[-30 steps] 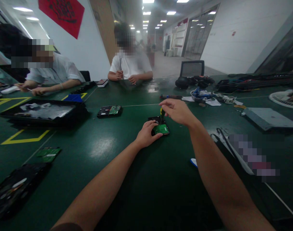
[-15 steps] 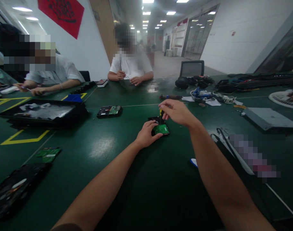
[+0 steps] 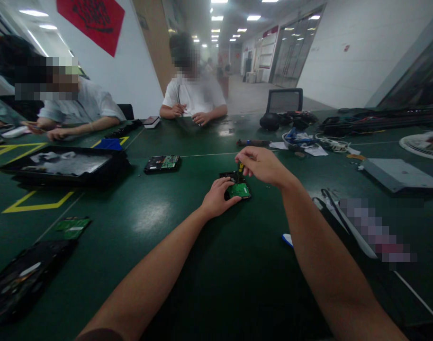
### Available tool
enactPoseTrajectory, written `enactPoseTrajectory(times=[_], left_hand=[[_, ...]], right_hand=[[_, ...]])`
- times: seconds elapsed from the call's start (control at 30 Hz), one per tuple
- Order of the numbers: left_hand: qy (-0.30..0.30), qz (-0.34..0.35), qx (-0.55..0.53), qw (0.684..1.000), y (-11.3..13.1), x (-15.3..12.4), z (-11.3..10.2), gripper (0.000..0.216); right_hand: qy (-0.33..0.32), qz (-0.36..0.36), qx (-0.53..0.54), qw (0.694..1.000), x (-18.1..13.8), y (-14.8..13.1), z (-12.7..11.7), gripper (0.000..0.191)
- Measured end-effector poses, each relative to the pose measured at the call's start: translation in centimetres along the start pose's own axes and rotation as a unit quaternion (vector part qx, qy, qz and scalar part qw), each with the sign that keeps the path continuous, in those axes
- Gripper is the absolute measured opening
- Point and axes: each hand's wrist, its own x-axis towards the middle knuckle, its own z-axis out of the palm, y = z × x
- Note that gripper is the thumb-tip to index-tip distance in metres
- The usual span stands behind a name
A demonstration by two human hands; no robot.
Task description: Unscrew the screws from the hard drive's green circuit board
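A hard drive (image 3: pixel 239 190) with a green circuit board facing up lies on the dark green table in front of me. My left hand (image 3: pixel 218 196) grips its left side, thumb along the near edge and fingers over the far part. Above the drive, my right hand (image 3: pixel 257 165) is closed around the yellow-and-black handle of a screwdriver (image 3: pixel 240 168). The screwdriver stands nearly upright, its shaft pointing down at the board; whether the tip sits in a screw is too small to tell. A few tiny screws (image 3: pixel 268 186) lie just right of the drive.
Another hard drive (image 3: pixel 162 164) lies left of centre. A black tray (image 3: pixel 10 166), a loose green circuit board (image 3: pixel 73 227) and an opened drive (image 3: pixel 28 279) are at left. At right are a grey metal case (image 3: pixel 401 175) and cables (image 3: pixel 298 138). Two people sit across the table.
The screwdriver's handle has turned slightly in my right hand, showing more yellow. My left hand and the hard drive stay in place.
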Motion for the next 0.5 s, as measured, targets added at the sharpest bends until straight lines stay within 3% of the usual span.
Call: enactPoseTrajectory(times=[0.2, 0.33, 0.5], left_hand=[[0.001, 0.002, -0.001, 1.000, 0.05, -0.07, -0.06, 0.058], [-0.002, 0.001, -0.002, 1.000, 0.23, -0.09, -0.20, 0.058], [-0.003, 0.002, 0.000, 1.000, 0.28, -0.04, -0.21, 0.057]], right_hand=[[0.027, -0.029, -0.039, 0.998, 0.18, 0.08, -0.13, 0.026], [0.066, -0.002, -0.055, 0.996, 0.30, 0.18, -0.17, 0.023], [0.040, -0.026, -0.025, 0.999, 0.24, 0.43, -0.07, 0.026]])
